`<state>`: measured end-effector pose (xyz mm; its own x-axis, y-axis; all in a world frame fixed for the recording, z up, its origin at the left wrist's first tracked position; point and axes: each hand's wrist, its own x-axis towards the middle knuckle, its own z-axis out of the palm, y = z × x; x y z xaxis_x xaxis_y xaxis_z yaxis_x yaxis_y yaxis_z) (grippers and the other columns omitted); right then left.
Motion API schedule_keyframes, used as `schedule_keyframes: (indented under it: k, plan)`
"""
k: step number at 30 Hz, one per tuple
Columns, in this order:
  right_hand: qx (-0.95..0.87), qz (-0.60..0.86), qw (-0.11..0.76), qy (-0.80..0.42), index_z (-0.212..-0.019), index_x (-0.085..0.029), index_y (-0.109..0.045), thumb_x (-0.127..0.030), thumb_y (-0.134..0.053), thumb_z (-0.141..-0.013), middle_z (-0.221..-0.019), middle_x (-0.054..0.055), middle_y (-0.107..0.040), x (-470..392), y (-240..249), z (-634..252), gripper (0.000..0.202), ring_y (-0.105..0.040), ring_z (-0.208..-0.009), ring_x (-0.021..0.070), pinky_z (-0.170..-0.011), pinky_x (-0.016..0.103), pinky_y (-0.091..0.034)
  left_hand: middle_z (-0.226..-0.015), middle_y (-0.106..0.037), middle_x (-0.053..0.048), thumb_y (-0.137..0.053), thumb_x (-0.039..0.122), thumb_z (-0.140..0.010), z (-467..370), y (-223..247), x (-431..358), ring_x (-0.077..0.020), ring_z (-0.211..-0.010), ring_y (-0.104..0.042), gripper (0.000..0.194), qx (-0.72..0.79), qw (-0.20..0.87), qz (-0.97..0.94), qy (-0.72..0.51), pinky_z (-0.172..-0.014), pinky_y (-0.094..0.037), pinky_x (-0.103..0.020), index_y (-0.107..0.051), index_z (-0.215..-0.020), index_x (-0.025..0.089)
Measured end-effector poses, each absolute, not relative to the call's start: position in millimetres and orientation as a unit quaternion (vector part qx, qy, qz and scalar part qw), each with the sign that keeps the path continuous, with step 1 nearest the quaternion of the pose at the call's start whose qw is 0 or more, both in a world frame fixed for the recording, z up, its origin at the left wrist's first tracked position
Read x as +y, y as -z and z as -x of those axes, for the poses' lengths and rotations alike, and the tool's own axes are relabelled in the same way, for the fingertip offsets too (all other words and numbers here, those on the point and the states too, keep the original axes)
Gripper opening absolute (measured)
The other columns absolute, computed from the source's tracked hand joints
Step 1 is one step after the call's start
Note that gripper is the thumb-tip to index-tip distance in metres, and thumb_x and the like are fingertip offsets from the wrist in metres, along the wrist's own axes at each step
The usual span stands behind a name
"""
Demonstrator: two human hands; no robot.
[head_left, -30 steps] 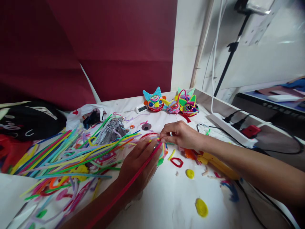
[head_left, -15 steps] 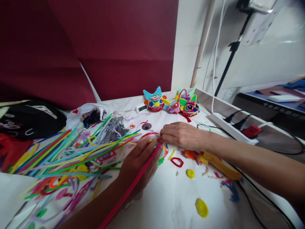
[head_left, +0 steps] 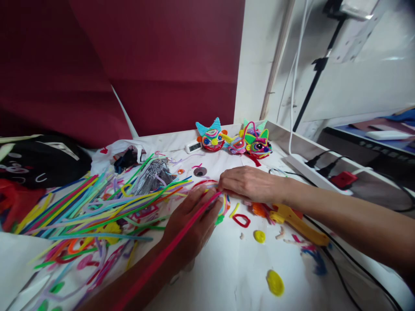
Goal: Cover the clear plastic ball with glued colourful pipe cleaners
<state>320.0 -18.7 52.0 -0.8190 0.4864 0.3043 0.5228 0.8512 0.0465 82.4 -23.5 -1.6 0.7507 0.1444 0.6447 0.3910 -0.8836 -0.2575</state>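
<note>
My left hand (head_left: 189,220) is closed around a round craft piece (head_left: 223,211) covered in coloured fuzzy coils, mostly hidden under the fingers. My right hand (head_left: 248,183) meets it from the right, its fingertips pinched at the upper edge of the piece. From that pinch a long red-pink pipe cleaner (head_left: 175,242) runs toward me, over the back of my left hand and forearm. A red pipe-cleaner loop (head_left: 241,220) and a small yellow coiled disc (head_left: 259,236) lie just to the right.
Loose pipe cleaners (head_left: 97,216) cover the left side. Finished animal heads (head_left: 212,137) stand at the back beside a small white digital display (head_left: 193,147). A yellow-handled glue gun (head_left: 300,226) lies under my right forearm, near a power strip (head_left: 316,175). Another yellow disc (head_left: 275,283) lies in front.
The free length of the red-pink pipe cleaner has swung left across my left forearm. Both hands keep nearly the same place and grip.
</note>
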Motion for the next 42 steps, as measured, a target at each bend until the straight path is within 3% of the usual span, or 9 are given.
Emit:
schedule_keyframes:
  k: [12, 19, 28, 32, 36, 39, 42]
  plan:
    - [-0.947, 0.285, 0.144, -0.021, -0.101, -0.015, -0.059, -0.022, -0.034, -0.105, -0.096, 0.011, -0.066, -17, -56, -321, 0.026, -0.059, -0.086, 0.0192, -0.078, 0.031, -0.044, -0.126, -0.064, -0.014, -0.051, 0.01, -0.092, -81, -1, -28, -0.0275, -0.129, -0.052, 0.034, -0.164, 0.169, 0.922, 0.309, -0.107, -0.051, -0.04, -0.064, -0.123, 0.012]
    - [-0.939, 0.3, 0.164, -0.025, -0.095, -0.016, -0.059, -0.026, -0.033, -0.106, -0.09, 0.009, -0.065, -16, -55, -320, 0.03, -0.057, -0.08, 0.0183, -0.073, 0.03, -0.042, -0.135, -0.059, -0.015, -0.052, 0.012, -0.092, -76, 8, -24, -0.0294, -0.136, -0.046, 0.047, -0.157, 0.161, 0.928, 0.297, -0.109, -0.049, -0.047, -0.054, -0.139, 0.019]
    - [-0.944, 0.298, 0.128, 0.049, -0.098, -0.014, -0.06, -0.02, -0.04, -0.104, -0.092, 0.009, -0.066, -15, -51, -317, 0.022, -0.054, -0.081, 0.0188, -0.08, 0.033, -0.035, -0.124, -0.064, -0.019, -0.05, 0.012, -0.093, -82, 0, -27, -0.0312, -0.128, -0.054, 0.035, -0.162, 0.145, 0.928, 0.303, -0.107, -0.049, -0.048, -0.065, -0.124, 0.012]
    - [-0.935, 0.317, 0.158, 0.019, -0.095, -0.014, -0.062, -0.022, -0.04, -0.104, -0.09, 0.009, -0.067, -15, -50, -315, 0.025, -0.056, -0.081, 0.0182, -0.081, 0.033, -0.035, -0.122, -0.063, -0.019, -0.049, 0.012, -0.094, -82, 2, -26, -0.0287, -0.114, -0.062, 0.035, -0.17, 0.156, 0.924, 0.304, -0.096, -0.057, -0.045, -0.064, -0.126, 0.013]
    - [-0.924, 0.335, 0.174, -0.051, -0.087, -0.016, -0.064, -0.017, -0.052, -0.096, -0.085, 0.007, -0.069, -14, -57, -313, 0.016, -0.059, -0.079, 0.0172, -0.077, 0.029, -0.037, -0.121, -0.063, -0.019, -0.049, 0.015, -0.094, -83, 4, -25, -0.0282, -0.109, -0.064, 0.036, -0.167, 0.164, 0.923, 0.305, -0.089, -0.059, -0.043, -0.062, -0.128, 0.014]
    - [-0.907, 0.378, 0.155, -0.104, -0.086, -0.017, -0.064, -0.009, -0.06, -0.085, -0.081, 0.003, -0.068, -10, -63, -311, 0.008, -0.058, -0.072, 0.0148, -0.068, 0.025, -0.036, -0.13, -0.059, -0.02, -0.049, 0.013, -0.093, -83, 4, -25, -0.0303, -0.121, -0.058, 0.038, -0.161, 0.146, 0.929, 0.298, -0.101, -0.054, -0.048, -0.06, -0.13, 0.013]
    - [-0.884, 0.424, 0.135, -0.143, -0.093, -0.017, -0.06, -0.008, -0.065, -0.078, -0.075, -0.001, -0.065, -7, -69, -310, 0.019, -0.055, -0.064, 0.012, -0.06, 0.022, -0.032, -0.135, -0.057, -0.019, -0.051, 0.011, -0.091, -83, 4, -24, -0.0308, -0.128, -0.054, 0.04, -0.15, 0.125, 0.933, 0.303, -0.108, -0.047, -0.05, -0.058, -0.131, 0.013]
